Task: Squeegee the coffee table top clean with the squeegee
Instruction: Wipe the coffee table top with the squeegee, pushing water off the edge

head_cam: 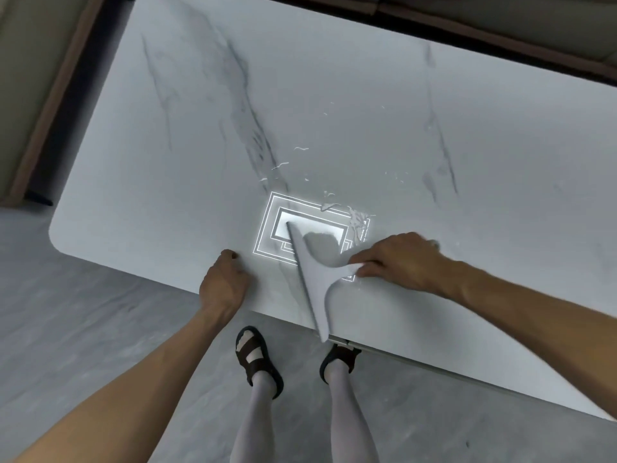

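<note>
A white marble coffee table top (pixel 334 95) with grey veins fills most of the view. A white squeegee (pixel 315 279) lies on it near the front edge, its long blade running from the table's middle out past that edge. My right hand (pixel 397 262) grips the squeegee's handle from the right. My left hand (pixel 223 282) rests on the table's front edge to the left of the blade, fingers curled, holding nothing. Streaks and drops of white liquid (pixel 357 222) sit on the top just beyond the blade.
A ceiling light's bright rectangular reflection (pixel 277 225) shows on the top beside the blade. The grey floor (pixel 100 312) lies in front of the table, with my sandalled feet (pixel 257 359) on it. A dark wooden frame (pixel 50 105) runs along the table's left side.
</note>
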{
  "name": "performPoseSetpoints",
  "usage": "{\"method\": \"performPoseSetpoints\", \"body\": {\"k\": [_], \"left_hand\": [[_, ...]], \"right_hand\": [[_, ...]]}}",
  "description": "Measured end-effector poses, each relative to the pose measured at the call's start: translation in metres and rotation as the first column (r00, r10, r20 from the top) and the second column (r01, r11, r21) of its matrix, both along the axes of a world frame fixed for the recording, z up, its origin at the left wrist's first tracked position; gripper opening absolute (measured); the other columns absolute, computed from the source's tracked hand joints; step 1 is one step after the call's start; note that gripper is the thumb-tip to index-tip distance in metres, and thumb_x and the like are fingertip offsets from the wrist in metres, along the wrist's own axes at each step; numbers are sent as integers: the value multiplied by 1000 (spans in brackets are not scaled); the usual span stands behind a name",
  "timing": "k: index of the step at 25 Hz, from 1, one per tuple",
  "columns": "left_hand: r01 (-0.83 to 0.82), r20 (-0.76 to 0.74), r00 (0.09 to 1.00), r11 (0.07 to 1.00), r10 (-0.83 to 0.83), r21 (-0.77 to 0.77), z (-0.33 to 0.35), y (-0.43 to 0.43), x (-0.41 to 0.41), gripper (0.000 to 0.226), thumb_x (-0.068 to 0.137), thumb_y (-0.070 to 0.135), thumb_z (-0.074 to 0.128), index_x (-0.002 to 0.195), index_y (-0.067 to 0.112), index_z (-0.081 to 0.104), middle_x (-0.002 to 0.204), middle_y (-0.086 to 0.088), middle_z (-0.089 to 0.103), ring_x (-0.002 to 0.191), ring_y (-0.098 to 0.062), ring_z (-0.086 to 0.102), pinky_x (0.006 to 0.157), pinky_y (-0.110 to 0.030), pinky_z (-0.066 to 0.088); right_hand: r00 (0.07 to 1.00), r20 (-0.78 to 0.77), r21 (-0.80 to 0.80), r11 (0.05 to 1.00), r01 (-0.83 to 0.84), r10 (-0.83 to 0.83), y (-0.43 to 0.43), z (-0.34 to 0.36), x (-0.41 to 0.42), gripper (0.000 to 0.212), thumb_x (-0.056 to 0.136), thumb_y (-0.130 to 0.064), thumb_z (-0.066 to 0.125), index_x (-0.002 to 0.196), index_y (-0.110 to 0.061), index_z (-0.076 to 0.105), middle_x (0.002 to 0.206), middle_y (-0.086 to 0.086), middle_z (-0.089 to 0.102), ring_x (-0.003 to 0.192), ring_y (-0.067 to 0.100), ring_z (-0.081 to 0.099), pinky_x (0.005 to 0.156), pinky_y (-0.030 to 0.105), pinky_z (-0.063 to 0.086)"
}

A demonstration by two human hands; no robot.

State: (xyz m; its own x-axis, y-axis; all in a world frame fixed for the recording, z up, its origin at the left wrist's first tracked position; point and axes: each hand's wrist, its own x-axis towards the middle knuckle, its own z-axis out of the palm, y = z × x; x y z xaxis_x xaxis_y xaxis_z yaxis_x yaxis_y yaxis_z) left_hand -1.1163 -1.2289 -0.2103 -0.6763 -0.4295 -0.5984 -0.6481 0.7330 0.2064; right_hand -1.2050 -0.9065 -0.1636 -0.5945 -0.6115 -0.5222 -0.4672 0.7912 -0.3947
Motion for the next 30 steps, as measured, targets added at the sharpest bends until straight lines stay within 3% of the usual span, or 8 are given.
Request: {"method": "performPoseSetpoints", "body": {"k": [2, 5, 10, 15, 18, 22, 26, 30], "left_hand": [[-45, -18, 999, 999, 46, 12, -1, -12, 6, 47, 84, 10, 44, 130, 16, 46, 110, -10, 65, 82, -26, 54, 71, -33, 44], [-186, -51, 981, 982, 186, 13, 0, -30, 13, 39, 89, 11, 43, 128, 15, 49, 118, -12, 65, 98, -33, 60, 80, -37, 50], [-409, -111, 907, 913, 406, 0, 17, -75, 24, 42, 91, 12, 46, 134, 11, 46, 131, -13, 58, 103, -32, 59, 83, -34, 48], [-399, -49, 916, 917, 399, 11, 27, -133, 32, 53, 89, 10, 48, 141, 11, 39, 116, -19, 62, 96, -37, 62, 81, -40, 52], [-406, -47, 912, 913, 407, 25, 14, -156, 23, 52, 90, 8, 47, 141, 11, 39, 122, -18, 60, 108, -37, 59, 85, -38, 49], [-337, -48, 940, 940, 339, 50, 0, -172, -3, 40, 87, 7, 47, 127, 8, 48, 123, -15, 60, 107, -34, 59, 76, -34, 43], [-176, -67, 981, 979, 184, 107, 1, -163, -33, 50, 85, 0, 50, 134, 7, 42, 134, -10, 47, 122, -29, 48, 93, -36, 41], [-33, -82, 996, 988, 45, 151, 5, -129, -69, 54, 87, 2, 51, 139, 5, 38, 141, -11, 40, 129, -30, 43, 104, -39, 38]], "right_hand": [[991, 33, -100, 987, -126, 130, -54, -15, 16, 36, 92, -60, 42, 125, -52, 55, 114, -10, 69, 106, 18, 62, 78, 30, 39], [976, 51, -173, 965, -199, 211, -115, -36, 33, 37, 96, -52, 41, 129, -45, 55, 117, -3, 68, 106, 21, 61, 76, 29, 34], [965, 62, -216, 948, -235, 254, -189, -38, 26, 36, 101, -41, 36, 133, -39, 52, 119, 4, 66, 106, 26, 61, 81, 36, 42], [952, 7, -191, 935, -299, 306, -249, -29, 1, 39, 103, -36, 34, 140, -42, 43, 115, 7, 65, 102, 28, 61, 71, 33, 34], [954, 30, -183, 940, -288, 298, -283, -36, -3, 39, 103, -36, 35, 140, -43, 43, 111, 7, 65, 99, 28, 61, 70, 32, 35], [953, 90, -129, 952, -277, 289, -306, -41, -8, 38, 103, -36, 36, 138, -45, 44, 110, 5, 65, 97, 26, 62, 70, 33, 39], [984, 70, -22, 987, -160, 161, -261, -33, -57, 40, 100, -36, 40, 135, -55, 42, 121, -2, 64, 109, 23, 59, 74, 31, 38], [1000, 23, 73, 997, 19, -21, -167, -16, -106, 39, 98, -42, 38, 130, -64, 40, 115, -7, 67, 105, 24, 61, 77, 33, 42]]}}
